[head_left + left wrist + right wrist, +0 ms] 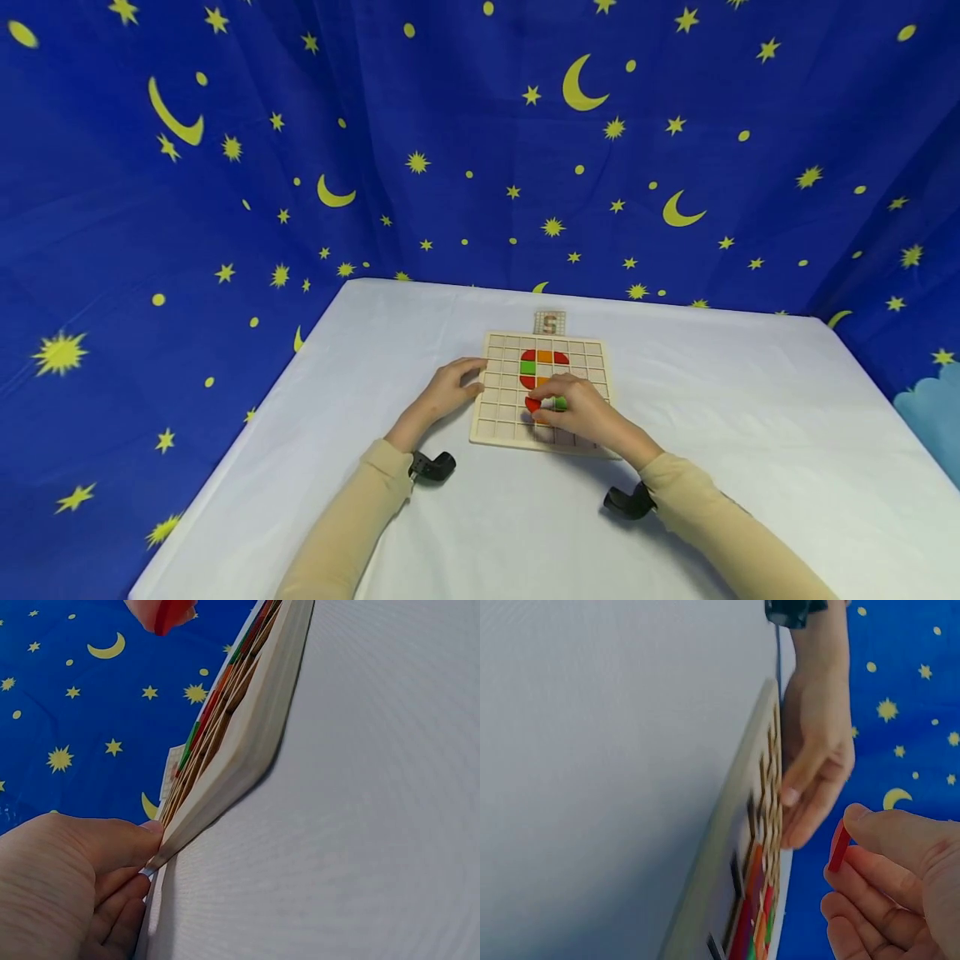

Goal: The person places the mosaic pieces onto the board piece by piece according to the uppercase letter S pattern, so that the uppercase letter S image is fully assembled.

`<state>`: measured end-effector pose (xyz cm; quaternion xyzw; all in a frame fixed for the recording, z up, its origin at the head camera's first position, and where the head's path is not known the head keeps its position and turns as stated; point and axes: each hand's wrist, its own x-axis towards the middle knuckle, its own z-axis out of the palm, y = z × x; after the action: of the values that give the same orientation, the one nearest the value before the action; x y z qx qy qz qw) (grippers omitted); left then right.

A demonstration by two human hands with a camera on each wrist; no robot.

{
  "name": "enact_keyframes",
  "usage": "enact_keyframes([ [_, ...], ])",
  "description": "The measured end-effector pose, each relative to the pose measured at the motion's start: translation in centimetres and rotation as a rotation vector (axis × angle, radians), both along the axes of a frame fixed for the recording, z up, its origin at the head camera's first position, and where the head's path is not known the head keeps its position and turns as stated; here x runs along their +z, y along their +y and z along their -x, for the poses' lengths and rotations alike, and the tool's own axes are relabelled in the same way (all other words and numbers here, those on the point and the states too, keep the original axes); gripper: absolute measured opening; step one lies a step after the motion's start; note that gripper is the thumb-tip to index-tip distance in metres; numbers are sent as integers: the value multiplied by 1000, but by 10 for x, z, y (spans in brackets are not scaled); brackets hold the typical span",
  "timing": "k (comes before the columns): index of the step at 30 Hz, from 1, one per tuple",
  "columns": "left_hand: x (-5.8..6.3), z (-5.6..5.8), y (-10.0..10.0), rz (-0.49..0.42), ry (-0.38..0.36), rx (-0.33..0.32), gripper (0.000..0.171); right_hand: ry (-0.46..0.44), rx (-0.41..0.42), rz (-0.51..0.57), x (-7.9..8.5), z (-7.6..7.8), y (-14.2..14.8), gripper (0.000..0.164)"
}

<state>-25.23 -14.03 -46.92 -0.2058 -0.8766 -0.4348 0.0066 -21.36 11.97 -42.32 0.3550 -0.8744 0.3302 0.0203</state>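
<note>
A square wooden board [498, 432] with a raised grid lies on the table, its middle cells holding several red, orange and green tiles. My right hand [581, 408] is over the lower middle of the board and pinches a small red tile [840, 850] between thumb and fingers. In the right wrist view this tile stands on edge, clear of the board's surface. At the board's left edge rests my left hand [447, 389], thumb and fingertips touching the rim with the fingers relaxed. The right hand hides part of the board and some tiles.
Just behind the board lies a small gridded card [550, 323] with an S-like figure. The white-covered table [750, 417] extends around the board, and a blue curtain [480, 125] with yellow moons and stars hangs behind. Black wrist cameras [628, 502] sit at both cuffs.
</note>
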Motion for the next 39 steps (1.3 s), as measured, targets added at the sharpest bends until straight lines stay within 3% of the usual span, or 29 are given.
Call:
enact_keyframes([
  [13, -2, 1, 0, 15, -12, 18, 43, -19, -22, -62, -13, -1, -12, 25],
  [23, -3, 1, 0, 13, 3, 7, 42, 19, -14, -123, -19, 4, -13, 26],
  [39, -1, 0, -1, 29, 3, 12, 43, 46, 3, -163, -19, 6, -15, 25],
])
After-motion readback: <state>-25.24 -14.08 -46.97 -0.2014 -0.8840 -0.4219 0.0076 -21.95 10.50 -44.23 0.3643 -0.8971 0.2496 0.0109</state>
